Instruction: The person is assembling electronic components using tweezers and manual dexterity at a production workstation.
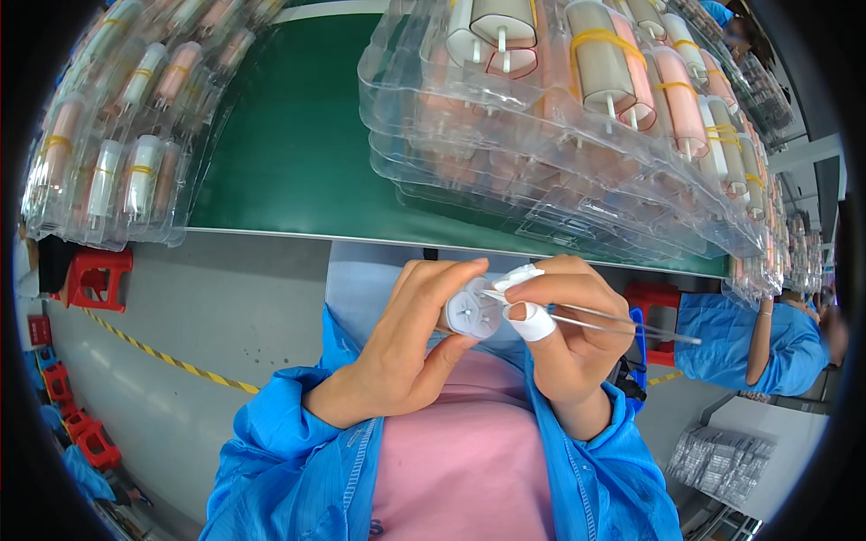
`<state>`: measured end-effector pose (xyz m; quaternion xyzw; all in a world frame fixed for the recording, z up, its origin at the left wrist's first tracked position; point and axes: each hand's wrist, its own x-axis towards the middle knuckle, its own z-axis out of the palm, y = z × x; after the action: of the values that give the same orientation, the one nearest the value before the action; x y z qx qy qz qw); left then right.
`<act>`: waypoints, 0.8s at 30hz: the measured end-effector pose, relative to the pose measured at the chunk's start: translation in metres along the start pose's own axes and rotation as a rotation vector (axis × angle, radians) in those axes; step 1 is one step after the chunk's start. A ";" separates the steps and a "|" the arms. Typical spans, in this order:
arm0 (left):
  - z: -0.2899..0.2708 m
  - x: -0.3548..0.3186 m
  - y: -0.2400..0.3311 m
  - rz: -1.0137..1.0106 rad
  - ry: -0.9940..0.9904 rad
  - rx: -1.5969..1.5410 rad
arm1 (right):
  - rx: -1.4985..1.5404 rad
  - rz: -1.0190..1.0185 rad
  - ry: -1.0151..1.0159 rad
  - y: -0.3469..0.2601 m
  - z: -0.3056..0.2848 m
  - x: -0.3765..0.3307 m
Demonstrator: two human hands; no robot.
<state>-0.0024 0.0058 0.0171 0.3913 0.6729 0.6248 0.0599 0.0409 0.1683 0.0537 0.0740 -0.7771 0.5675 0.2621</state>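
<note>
My left hand (401, 347) is closed around a small round translucent plastic part (467, 311), with fingers and thumb gripping its sides. The part's round end shows a small centre point and faint spokes. From the right, my right hand (577, 338) pinches long, thin metal tweezers (645, 332), whose tips reach the edge of the part. The far ends of the tweezers stick out past my right hand. White wrapping covers the tips of my right thumb and index finger. Both hands are held in front of my body, just short of the table edge.
A green table (289, 126) lies ahead. Stacked clear trays (433, 153) of pink, white and grey cylinders with yellow bands stand on its right, more trays (117, 230) on its left. A co-worker's blue sleeve (776, 352) shows at right; a red stool (99, 275) stands at left.
</note>
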 end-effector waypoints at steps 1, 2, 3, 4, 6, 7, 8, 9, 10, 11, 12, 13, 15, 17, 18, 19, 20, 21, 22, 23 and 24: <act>0.000 0.000 0.000 -0.011 0.003 -0.007 | -0.036 -0.016 -0.013 0.000 0.000 0.001; 0.000 0.000 0.000 -0.012 0.004 -0.005 | -0.050 -0.026 -0.016 0.000 0.000 0.002; 0.000 0.000 -0.001 -0.012 0.005 -0.002 | -0.065 -0.035 -0.020 0.000 0.002 0.003; 0.000 0.000 -0.001 -0.012 0.006 0.001 | -0.079 -0.045 -0.023 0.000 0.002 0.004; 0.000 0.001 0.000 0.018 0.005 0.041 | -0.086 -0.045 -0.033 -0.001 0.001 0.005; -0.001 0.002 0.000 0.033 0.004 0.061 | -0.090 -0.045 -0.037 -0.001 0.001 0.006; 0.000 0.002 -0.001 0.057 -0.003 0.106 | -0.097 -0.040 -0.047 -0.001 0.000 0.006; 0.000 0.003 -0.002 0.082 -0.009 0.152 | -0.103 -0.035 -0.058 -0.001 -0.001 0.007; 0.000 0.003 -0.003 0.105 -0.018 0.197 | -0.109 -0.028 -0.067 -0.001 -0.002 0.007; 0.000 0.003 -0.005 0.127 -0.020 0.252 | -0.145 -0.040 -0.102 -0.004 -0.002 0.010; -0.001 0.003 -0.007 0.149 -0.023 0.307 | -0.181 -0.052 -0.137 -0.008 -0.003 0.014; -0.001 0.003 -0.008 0.172 -0.026 0.361 | -0.218 -0.063 -0.171 -0.010 -0.004 0.017; -0.001 0.003 -0.004 0.094 -0.027 0.251 | -0.090 -0.011 -0.152 -0.007 -0.005 0.018; -0.002 0.002 0.000 0.016 -0.036 0.096 | 0.057 0.047 -0.051 -0.004 -0.004 0.016; -0.002 0.001 0.001 -0.022 -0.048 -0.009 | 0.136 0.084 0.043 -0.002 -0.005 0.012; -0.002 0.000 0.002 -0.062 -0.060 -0.115 | 0.215 0.122 0.137 -0.001 -0.006 0.008; -0.001 -0.001 0.002 -0.082 -0.058 -0.160 | 0.228 0.134 0.146 -0.002 -0.008 0.006; -0.001 -0.002 0.002 -0.102 -0.056 -0.204 | 0.210 0.152 0.136 -0.004 -0.009 0.005; 0.000 -0.002 0.001 -0.125 -0.057 -0.249 | 0.194 0.173 0.128 -0.006 -0.009 0.003; 0.000 -0.003 0.000 -0.108 -0.059 -0.253 | 0.177 0.193 0.120 -0.007 -0.010 0.002; 0.000 -0.003 -0.001 -0.091 -0.062 -0.258 | 0.162 0.149 0.102 -0.005 -0.010 0.002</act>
<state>-0.0008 0.0043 0.0150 0.3686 0.6019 0.6904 0.1586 0.0444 0.1757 0.0615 0.0080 -0.7178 0.6492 0.2517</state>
